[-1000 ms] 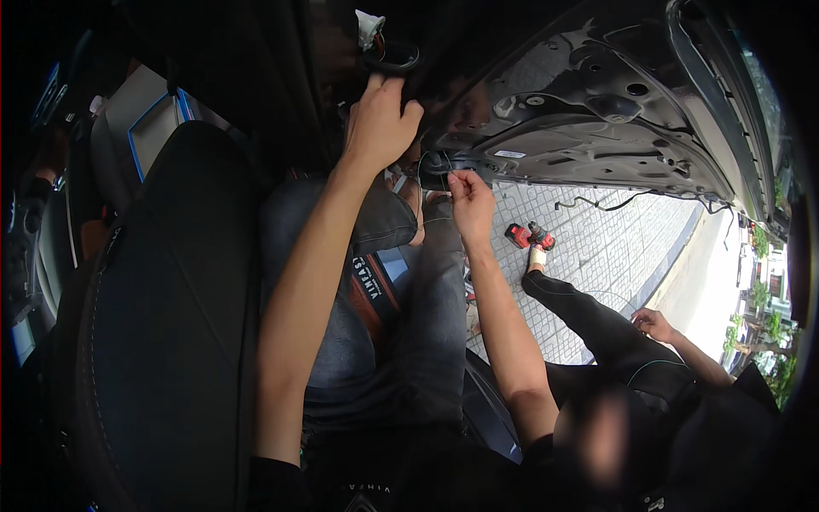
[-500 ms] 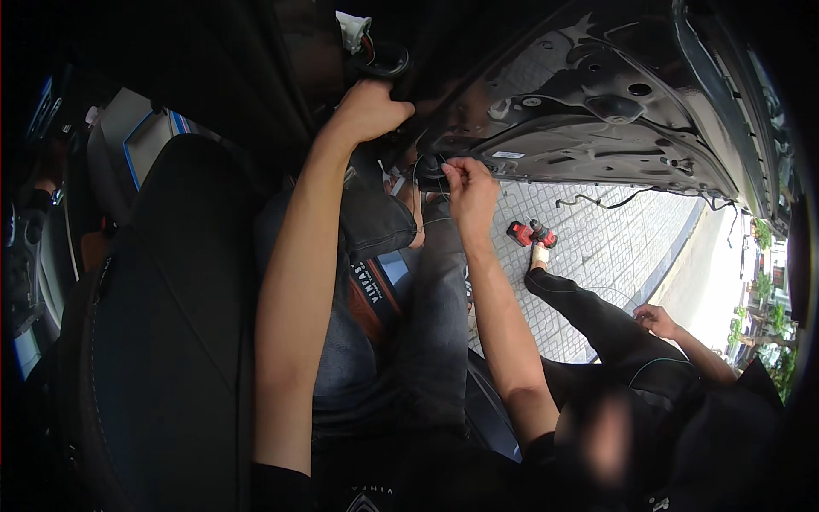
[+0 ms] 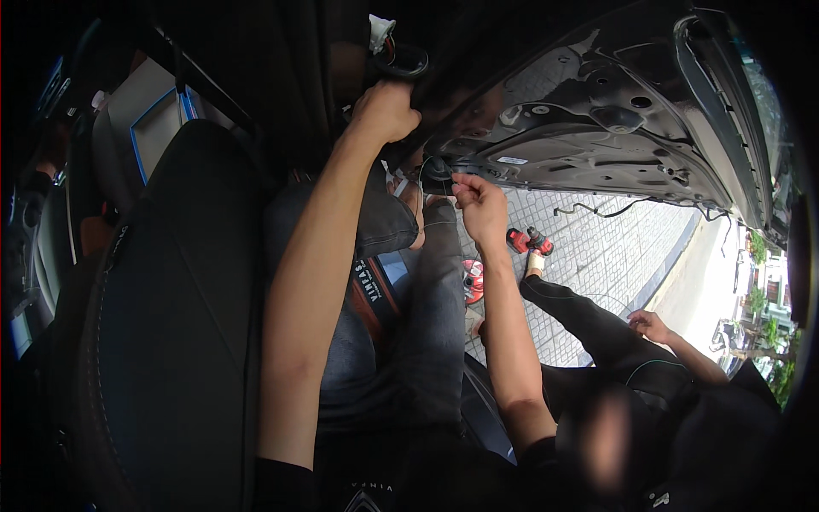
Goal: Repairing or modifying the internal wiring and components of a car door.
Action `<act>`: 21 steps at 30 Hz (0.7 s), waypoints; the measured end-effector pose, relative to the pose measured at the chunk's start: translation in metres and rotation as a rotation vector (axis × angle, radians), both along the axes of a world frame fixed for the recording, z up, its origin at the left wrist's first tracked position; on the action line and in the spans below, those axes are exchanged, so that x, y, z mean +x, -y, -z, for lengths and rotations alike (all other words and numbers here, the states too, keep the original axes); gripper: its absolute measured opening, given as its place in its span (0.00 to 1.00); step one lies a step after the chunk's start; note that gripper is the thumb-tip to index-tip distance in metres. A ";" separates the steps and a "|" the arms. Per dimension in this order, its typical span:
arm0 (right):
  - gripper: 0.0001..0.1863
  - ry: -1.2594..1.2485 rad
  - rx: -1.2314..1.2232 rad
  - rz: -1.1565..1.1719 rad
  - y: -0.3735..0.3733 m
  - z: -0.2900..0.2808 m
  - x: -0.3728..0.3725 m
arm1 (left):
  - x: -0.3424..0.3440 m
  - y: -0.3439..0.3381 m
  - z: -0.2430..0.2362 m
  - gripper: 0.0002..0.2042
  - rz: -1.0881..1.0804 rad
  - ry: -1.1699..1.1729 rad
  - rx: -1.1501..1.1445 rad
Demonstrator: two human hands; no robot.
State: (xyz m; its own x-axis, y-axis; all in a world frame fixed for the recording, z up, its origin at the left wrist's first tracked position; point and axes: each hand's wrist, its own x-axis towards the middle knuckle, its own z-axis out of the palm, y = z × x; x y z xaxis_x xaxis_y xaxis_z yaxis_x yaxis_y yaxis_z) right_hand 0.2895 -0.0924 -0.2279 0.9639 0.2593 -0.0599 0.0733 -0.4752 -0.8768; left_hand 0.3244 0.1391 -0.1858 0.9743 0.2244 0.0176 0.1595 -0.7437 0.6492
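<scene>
My left hand [image 3: 389,113] is raised at the dark edge of the car's door opening, its fingers curled closed. What they grip, if anything, is hidden. Just above it hang a black ring-shaped rubber boot [image 3: 408,64] and a white plug connector [image 3: 381,32] with coloured wires. Lower and to the right, my right hand [image 3: 483,209] pinches a thin wire [image 3: 424,183] between thumb and fingertips. The wire makes a loose loop beside the lower edge of the opened door panel [image 3: 589,128], next to a dark round part [image 3: 437,166].
A black seat [image 3: 179,316] fills the left. At the right, a co-worker's hand [image 3: 653,326] holds a thin greenish strand that runs across their dark trousers. A red and black cordless drill [image 3: 531,241] is on the paving [image 3: 589,247] by their foot. A loose black cable [image 3: 606,207] dangles under the door.
My right hand has moved slightly down and right with the wire pinched. The view has shifted a little, and a red object on the paving shows beside my right forearm.
</scene>
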 end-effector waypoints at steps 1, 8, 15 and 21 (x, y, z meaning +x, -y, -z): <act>0.10 -0.116 0.091 -0.007 0.001 -0.003 0.001 | -0.001 0.002 -0.002 0.21 -0.027 0.036 0.000; 0.10 -0.348 0.275 0.091 -0.005 0.007 0.003 | -0.009 0.014 -0.016 0.20 -0.147 0.012 -0.029; 0.09 -0.317 0.351 0.201 -0.007 0.016 0.005 | -0.009 0.018 -0.015 0.18 -0.135 0.027 -0.062; 0.09 0.022 0.031 0.184 0.008 0.000 0.000 | -0.009 0.018 -0.011 0.16 -0.148 0.059 -0.047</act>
State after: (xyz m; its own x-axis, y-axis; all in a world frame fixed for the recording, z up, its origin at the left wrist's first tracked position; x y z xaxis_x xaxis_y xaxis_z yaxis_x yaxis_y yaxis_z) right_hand 0.2898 -0.1003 -0.2281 0.9963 0.0797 -0.0330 0.0070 -0.4554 -0.8902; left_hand 0.3152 0.1209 -0.1753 0.9281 0.3676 0.0596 0.2262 -0.6836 0.6939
